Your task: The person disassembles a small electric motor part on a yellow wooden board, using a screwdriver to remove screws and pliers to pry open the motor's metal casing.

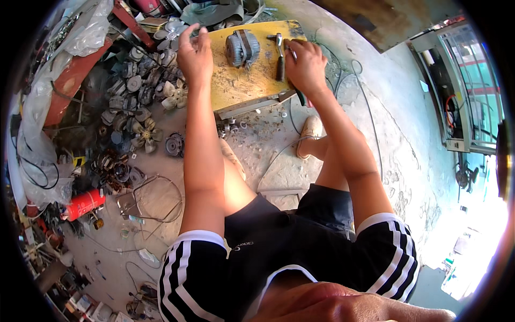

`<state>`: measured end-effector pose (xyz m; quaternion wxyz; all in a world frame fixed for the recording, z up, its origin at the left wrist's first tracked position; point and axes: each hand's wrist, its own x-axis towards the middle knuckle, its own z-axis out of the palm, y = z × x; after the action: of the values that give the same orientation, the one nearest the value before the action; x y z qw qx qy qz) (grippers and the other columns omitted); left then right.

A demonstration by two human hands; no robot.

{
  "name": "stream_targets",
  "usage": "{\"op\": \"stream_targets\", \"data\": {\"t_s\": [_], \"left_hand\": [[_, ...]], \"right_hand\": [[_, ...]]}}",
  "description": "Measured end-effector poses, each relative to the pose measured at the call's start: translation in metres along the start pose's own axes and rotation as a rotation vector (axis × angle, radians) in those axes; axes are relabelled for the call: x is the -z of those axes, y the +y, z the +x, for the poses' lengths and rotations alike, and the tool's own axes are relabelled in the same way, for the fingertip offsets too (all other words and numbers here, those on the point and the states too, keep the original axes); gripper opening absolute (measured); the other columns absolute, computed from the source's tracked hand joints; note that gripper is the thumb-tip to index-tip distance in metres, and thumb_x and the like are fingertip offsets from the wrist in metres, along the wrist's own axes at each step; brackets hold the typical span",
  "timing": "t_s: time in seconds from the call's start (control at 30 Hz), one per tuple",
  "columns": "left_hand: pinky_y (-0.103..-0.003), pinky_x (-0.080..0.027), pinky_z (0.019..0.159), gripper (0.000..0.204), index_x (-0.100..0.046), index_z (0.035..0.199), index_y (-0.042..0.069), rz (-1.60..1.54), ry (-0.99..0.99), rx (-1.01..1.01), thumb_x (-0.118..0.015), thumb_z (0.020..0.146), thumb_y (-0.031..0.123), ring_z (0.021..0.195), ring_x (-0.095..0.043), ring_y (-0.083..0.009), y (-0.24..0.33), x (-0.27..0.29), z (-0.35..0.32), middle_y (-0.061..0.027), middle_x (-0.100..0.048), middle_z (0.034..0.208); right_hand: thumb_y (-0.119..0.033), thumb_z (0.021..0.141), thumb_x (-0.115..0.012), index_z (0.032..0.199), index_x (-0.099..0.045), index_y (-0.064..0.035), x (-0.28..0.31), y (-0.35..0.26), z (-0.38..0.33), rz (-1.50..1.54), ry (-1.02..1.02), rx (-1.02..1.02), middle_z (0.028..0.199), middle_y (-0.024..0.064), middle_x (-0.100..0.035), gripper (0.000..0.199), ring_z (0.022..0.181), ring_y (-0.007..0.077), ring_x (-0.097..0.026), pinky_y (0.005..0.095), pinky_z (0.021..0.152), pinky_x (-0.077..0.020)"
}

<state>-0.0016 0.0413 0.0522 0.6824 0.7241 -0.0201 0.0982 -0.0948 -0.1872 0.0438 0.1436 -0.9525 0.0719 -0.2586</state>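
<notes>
A small finned electric motor with a dark strap-like bracket across it sits on a worn yellow board. Just left of it, my left hand is raised at the board's edge, fingers apart and nothing in them. To the motor's right lies a ratchet wrench with a dark grip. Beside the wrench, my right hand is at the board's right side with its fingers curled down. A bit of metal shows at its fingertips, and a red and green handle end pokes out below the palm; the rest is hidden.
Scrap motors and fan blades are heaped left of the board. A red cylinder lies farther left. Loose cables run over the concrete floor on the right. A metal-framed cabinet stands at far right. Small debris lies before the board.
</notes>
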Motion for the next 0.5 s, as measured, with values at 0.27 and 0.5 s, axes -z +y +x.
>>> {"op": "stream_targets", "data": {"t_s": [0.27, 0.5], "left_hand": [[-0.057, -0.03, 0.107, 0.049, -0.057, 0.132, 0.01, 0.458, 0.069, -0.381, -0.065, 0.093, 0.037, 0.118, -0.055, -0.0347, -0.012, -0.016, -0.033, -0.0171, -0.061, 0.124], [-0.067, -0.019, 0.111, 0.103, -0.038, 0.147, 0.016, 0.92, 0.085, -0.302, -0.082, 0.065, 0.061, 0.127, -0.05, -0.0341, -0.01, -0.063, -0.065, -0.0139, -0.051, 0.138]], "right_hand": [[-0.011, 0.094, -0.052, 0.122, -0.067, -0.0116, -0.019, 0.003, 0.023, 0.376, 0.079, 0.068, 0.113, 0.0126, -0.067, 0.031, 0.11, 0.0336, -0.06, 0.0443, 0.096, -0.0446], [-0.006, 0.095, -0.047, 0.125, -0.063, -0.0027, -0.014, -0.009, 0.027, 0.627, -0.023, 0.011, 0.118, 0.0195, -0.067, 0.034, 0.111, 0.0357, -0.064, 0.0402, 0.096, -0.0487]]}}
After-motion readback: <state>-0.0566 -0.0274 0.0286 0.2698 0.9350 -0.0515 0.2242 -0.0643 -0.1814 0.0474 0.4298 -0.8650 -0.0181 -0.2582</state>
